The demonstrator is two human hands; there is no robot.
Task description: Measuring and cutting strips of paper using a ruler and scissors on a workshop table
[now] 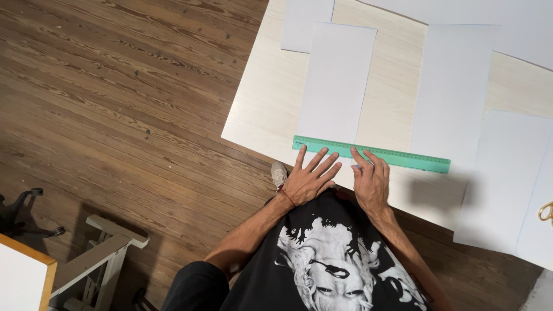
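A green ruler (397,156) lies across the near edge of a pale wooden tabletop (271,98). My left hand (310,178) is spread flat on a white sheet of paper (337,80) just below the ruler's left end, fingertips touching the ruler. My right hand (370,178) rests beside it, pinching a small pale object, perhaps a pencil or eraser, against the ruler's lower edge. My black printed shirt fills the bottom of the view.
More white sheets (452,98) lie on the table, some overlapping, one at the far right (507,178). A yellow scissors handle (546,212) shows at the right edge. The brown plank floor (115,103) is on the left, with a white wooden stand (103,253).
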